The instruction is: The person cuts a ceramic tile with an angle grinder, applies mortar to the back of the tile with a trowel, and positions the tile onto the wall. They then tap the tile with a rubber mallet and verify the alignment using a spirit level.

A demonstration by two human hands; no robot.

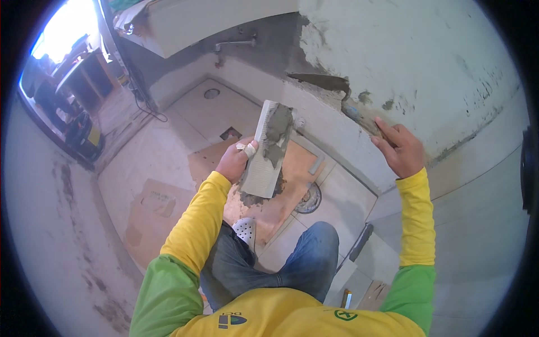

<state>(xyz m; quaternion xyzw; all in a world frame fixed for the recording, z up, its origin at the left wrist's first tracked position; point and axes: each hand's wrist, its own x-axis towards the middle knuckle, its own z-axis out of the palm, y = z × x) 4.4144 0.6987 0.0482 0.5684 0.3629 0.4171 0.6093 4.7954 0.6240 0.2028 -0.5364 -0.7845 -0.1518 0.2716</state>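
My left hand (232, 162) grips a pale, narrow rectangular tile piece (260, 178) by its left edge, with something white wrapped at the thumb. Wet grey mortar (276, 132) covers the upper right part of its ribbed face. In my right hand (403, 150) is the handle of a trowel (323, 82), closed between thumb and fingers. Its mortar-smeared blade points left, close to the wall (387, 50) above a low ledge (337, 129). Whether the blade touches the wall I cannot tell.
Below the tile lies a mortar-stained brown board (295, 185) on the tiled floor. A round grey lid-like thing (308, 199) sits right of it, and a floor drain (211, 94) is farther off. A wall tap (236, 42) juts out at the back. Cardboard (154, 216) lies at left.
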